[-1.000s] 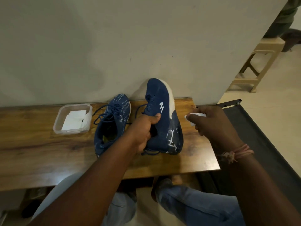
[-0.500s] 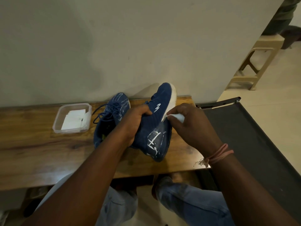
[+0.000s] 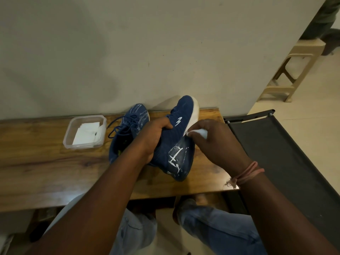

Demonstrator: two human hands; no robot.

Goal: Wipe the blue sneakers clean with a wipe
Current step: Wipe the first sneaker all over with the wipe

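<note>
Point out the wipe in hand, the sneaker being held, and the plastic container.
wipe (image 3: 200,133), head view, bunched white part.
held sneaker (image 3: 176,144), head view, blue side.
plastic container (image 3: 69,137), head view, left wall.

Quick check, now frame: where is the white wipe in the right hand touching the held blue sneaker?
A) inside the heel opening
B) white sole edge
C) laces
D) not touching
B: the right hand presses the crumpled white wipe against the white sole edge of the blue sneaker gripped by the left hand.
</note>
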